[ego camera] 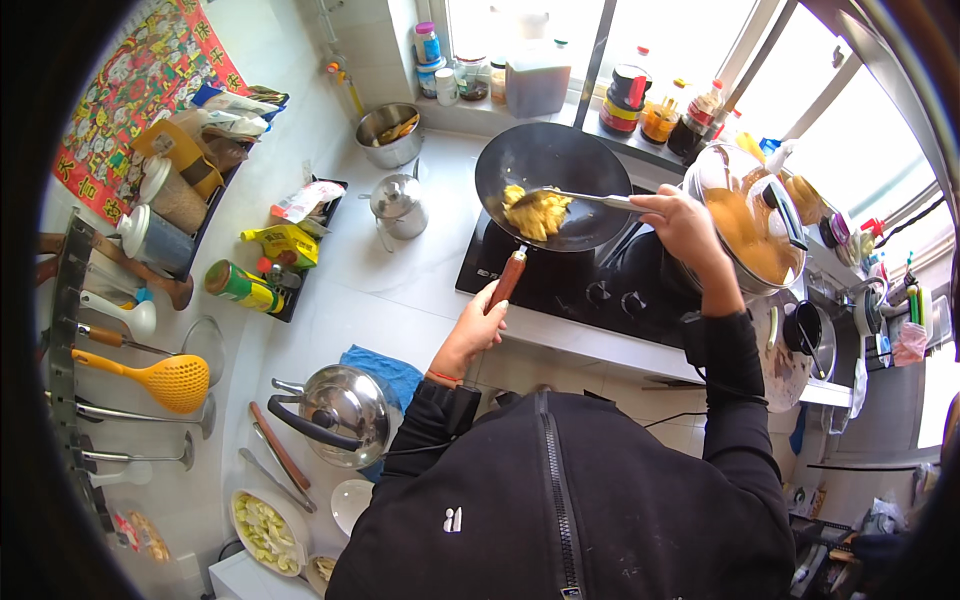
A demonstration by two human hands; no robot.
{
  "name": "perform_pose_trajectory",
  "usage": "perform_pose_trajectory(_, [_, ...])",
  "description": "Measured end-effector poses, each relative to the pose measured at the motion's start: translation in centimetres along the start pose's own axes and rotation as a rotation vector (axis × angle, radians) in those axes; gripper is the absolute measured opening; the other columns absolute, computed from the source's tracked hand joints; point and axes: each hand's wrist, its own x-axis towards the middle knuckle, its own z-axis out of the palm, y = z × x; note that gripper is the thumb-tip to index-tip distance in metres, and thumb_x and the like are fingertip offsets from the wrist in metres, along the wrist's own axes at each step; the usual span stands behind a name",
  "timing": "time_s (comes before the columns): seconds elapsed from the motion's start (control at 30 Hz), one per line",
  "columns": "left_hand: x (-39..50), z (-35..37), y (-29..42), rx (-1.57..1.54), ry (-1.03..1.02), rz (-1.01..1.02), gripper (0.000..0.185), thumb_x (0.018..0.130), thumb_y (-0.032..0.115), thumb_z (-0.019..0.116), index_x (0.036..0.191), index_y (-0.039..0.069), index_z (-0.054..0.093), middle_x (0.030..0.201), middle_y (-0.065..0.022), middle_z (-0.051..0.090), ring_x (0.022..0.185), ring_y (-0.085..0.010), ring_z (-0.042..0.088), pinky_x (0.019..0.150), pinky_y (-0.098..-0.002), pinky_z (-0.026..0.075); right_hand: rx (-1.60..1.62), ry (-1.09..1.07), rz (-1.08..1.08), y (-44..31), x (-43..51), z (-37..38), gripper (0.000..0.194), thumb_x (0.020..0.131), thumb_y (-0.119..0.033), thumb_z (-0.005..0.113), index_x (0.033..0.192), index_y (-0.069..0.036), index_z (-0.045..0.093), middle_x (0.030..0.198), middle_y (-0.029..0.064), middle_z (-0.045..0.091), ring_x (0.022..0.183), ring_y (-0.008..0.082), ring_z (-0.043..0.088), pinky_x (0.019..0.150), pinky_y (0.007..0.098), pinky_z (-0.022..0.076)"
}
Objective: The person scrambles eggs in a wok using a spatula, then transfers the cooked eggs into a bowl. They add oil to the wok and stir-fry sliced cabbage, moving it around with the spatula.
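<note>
A black wok (600, 169) tilts over the left side of the black gas hob (517, 289). My left hand (480, 322) is closed around its reddish wooden handle (510, 279). From the right, my right hand (679, 221) grips a metal spatula (600, 198), its blade against yellow food (546, 217), which looks like scrambled egg, in the wok's lower left. The blade is partly hidden by the food. To the right stands a large steel pot (787, 281) with a lid, brown round shapes showing at it, close to my right forearm.
Left of the hob are a small lidded steel pot (401, 206) and a steel pan (390, 154). A kettle (341, 420) stands by my left elbow, near a bowl of cut vegetables (268, 529). Sauce bottles (660, 116) line the windowsill; utensils hang at left, including a yellow skimmer (176, 381).
</note>
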Motion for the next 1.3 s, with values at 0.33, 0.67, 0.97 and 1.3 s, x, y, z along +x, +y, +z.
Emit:
perform_pose_trajectory(0.33, [0.0,0.2,0.0,-0.019,0.014,0.006,0.049,0.099,0.019,0.051,0.147,0.019,0.04,0.075,-0.0009,0.053,0.051,-0.0064,0.047,0.043,-0.0219,0.039,-0.271,-0.014,0.095,-3.9,0.4,0.9,0.021,0.085,-0.013,0.065,0.103,-0.015,0.075,0.09,0.0105,0.066,0.088,0.0294,0.065,0.077,0.0407,0.0512])
perform_pose_trajectory(0.67, [0.1,0.1,-0.1,-0.008,-0.003,0.011,0.051,0.1,0.02,0.051,0.149,0.02,0.037,0.076,0.0003,0.053,0.053,-0.0055,0.048,0.042,-0.0196,0.035,-0.144,-0.046,0.551,6.8,5.3,2.3,0.03,0.089,-0.031,0.063,0.094,-0.002,0.072,0.083,0.0148,0.072,0.082,0.0286,0.07,0.075,0.0394,0.0541])
perform_pose_trajectory(0.97, [-0.1,0.3,0.1,-0.031,0.02,0.01,0.049,0.099,0.018,0.051,0.147,0.018,0.041,0.074,-0.0004,0.053,0.05,-0.0058,0.046,0.044,-0.0216,0.04,0.709,0.003,0.398,6.4,4.1,11.1,0.024,0.089,-0.017,0.069,0.107,0.0,0.072,0.072,0.0088,0.069,0.056,0.0131,0.059,0.057,0.0299,0.047])
perform_pose_trajectory(1.3, [0.0,0.1,0.0,-0.012,0.008,-0.015,0.051,0.101,0.021,0.051,0.149,0.021,0.037,0.077,0.0005,0.053,0.055,-0.0057,0.048,0.043,-0.0194,0.035,-0.099,-0.064,0.068,-3.7,-1.2,-3.9,0.03,0.081,-0.009,0.07,0.109,-0.016,0.074,0.085,0.012,0.059,0.083,0.0311,0.062,0.074,0.0413,0.0479])
